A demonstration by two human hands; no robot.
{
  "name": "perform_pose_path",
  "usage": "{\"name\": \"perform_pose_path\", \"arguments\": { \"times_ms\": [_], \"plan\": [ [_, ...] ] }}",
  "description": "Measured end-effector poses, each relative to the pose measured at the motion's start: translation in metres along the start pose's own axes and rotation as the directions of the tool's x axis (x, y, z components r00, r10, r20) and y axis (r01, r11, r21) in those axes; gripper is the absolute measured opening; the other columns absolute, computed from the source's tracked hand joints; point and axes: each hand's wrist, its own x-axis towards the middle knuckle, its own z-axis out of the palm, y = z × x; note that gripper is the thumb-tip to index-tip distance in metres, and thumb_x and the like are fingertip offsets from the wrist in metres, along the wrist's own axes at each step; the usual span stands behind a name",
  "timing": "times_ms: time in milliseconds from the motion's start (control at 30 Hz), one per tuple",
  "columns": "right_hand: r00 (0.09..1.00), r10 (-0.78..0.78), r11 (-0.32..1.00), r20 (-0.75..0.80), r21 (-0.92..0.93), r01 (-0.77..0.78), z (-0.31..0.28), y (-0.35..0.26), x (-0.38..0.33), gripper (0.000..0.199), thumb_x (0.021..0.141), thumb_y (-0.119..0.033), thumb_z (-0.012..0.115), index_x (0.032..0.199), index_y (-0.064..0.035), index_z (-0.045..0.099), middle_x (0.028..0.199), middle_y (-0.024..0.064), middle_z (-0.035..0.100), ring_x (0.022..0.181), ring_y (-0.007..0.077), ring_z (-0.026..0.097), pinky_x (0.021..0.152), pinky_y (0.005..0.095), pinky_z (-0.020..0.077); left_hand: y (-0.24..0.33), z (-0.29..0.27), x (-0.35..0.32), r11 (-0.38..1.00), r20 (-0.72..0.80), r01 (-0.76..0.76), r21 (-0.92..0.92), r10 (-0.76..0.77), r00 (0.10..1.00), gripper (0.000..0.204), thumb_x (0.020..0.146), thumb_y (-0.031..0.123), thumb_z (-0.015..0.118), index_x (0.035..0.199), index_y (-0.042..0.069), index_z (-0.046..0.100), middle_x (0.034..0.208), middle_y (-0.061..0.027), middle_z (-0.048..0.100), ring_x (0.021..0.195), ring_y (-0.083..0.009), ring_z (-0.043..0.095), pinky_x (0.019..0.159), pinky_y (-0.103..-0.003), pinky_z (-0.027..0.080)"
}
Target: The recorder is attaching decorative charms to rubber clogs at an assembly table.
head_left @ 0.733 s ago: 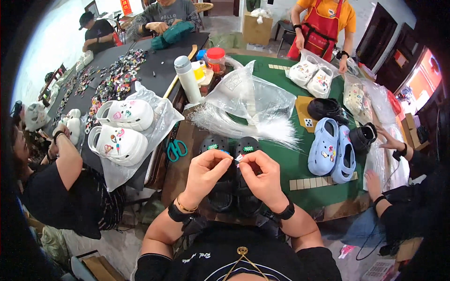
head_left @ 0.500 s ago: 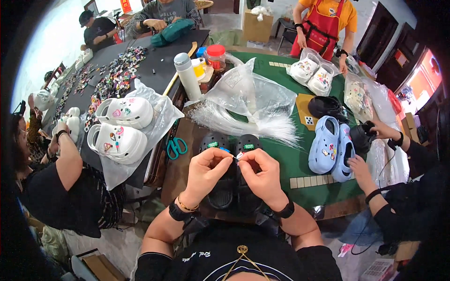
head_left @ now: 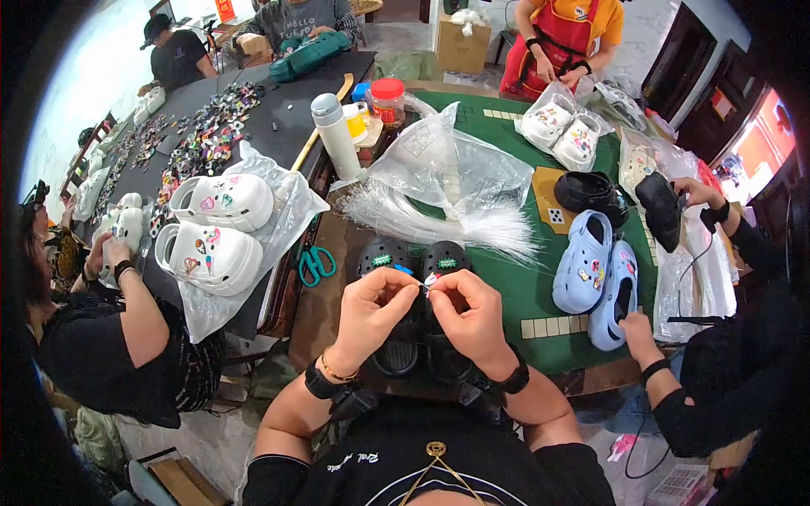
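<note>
My left hand (head_left: pixel 375 316) and my right hand (head_left: pixel 469 316) meet fingertip to fingertip, each closed in a pinch. A short, thin, pale piece like a strand (head_left: pixel 423 285) spans the gap between them; its exact kind is too small to make out. Below them, side by side on the table, is a pair of black clogs, the left clog (head_left: pixel 372 251) and the right clog (head_left: pixel 445 252), with green and other coloured charms on their toes. My hands hide the clogs' middles. Just beyond lies a bundle of thin white strands (head_left: pixel 481 232).
Teal scissors (head_left: pixel 317 266) lie left of my hands. White clogs (head_left: pixel 224 253) rest on plastic at left, near loose charms (head_left: pixel 202 126). A pale bottle (head_left: pixel 336 139) stands beyond. At right, a co-worker's hand (head_left: pixel 639 333) touches a blue clog (head_left: pixel 613 304).
My hands stay almost in place, still pinching. The co-worker at right has drawn one blue clog nearer and tilted up a black shoe. The person in the red apron now has both hands at the bag.
</note>
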Motion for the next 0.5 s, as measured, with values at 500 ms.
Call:
{"name": "perform_pose_path", "arguments": {
  "times_ms": [500],
  "plan": [
    [1.000, -0.001, 1.000, 0.003, 0.013, 0.001, -0.0004, -0.0002, -0.0031, 0.002, 0.087, -0.001, 0.066, 0.087, -0.0005, 0.064, 0.074, -0.0033, 0.060, 0.063, 0.0001, 0.049, 0.054, 0.0189, 0.0388, 0.0007, 0.0014, -0.0015, 0.999, 0.008, 0.020, 0.034, -0.020, 1.000, 0.004, 0.090, 0.001, 0.066, 0.093, 0.000, 0.066, 0.076, 0.0060, 0.059, 0.064, 0.0012, 0.047, 0.054, -0.016, 0.035]
  ]
}}
